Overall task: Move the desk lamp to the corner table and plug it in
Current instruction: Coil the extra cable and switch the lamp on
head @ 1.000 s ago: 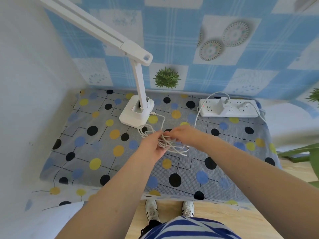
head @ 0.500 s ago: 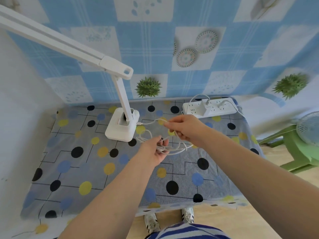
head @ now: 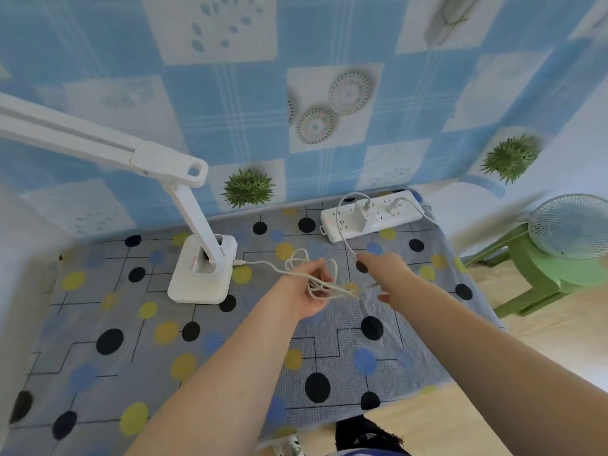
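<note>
Because the right hand (head: pixel 378 274) is blurred, its grip cannot be read with certainty; the fingers seem spread, and the cord (head: pixel 342 235) passes just at its upper edge, but whether it is pinched I cannot tell. The lamp (head: pixel 204 268) is only partly seen: its long head runs off the left edge of the picture, so its end is cut off. The bundle of cord loops (head: pixel 316 278) is tangled, and the single loops are hard to count. At the bottom edge one shoe (head: pixel 289 447) and a dark piece of clothing show only in part.

One lamp stands on the tabletop (head: pixel 98 324), which is covered by a dotted cloth. One power strip (head: pixel 371 222) lies at the back right of the tabletop against the wall, with two plugs in it; one of them is a white block adapter (head: pixel 360 212), and the cord rises from it in an arc. Two hands are in view. One fan (head: pixel 572 225) stands on one green stool (head: pixel 539 278) at the right, and two green plant pictures show on the wall.

The left hand (head: pixel 306 291) is curled around the bundle of loops, holding it just above the tabletop. The lamp base is just left of this hand, apart from it, and the cord runs from the base's right side into the bundle. The right hand is close to the right of the bundle, between it and the strip.
</note>
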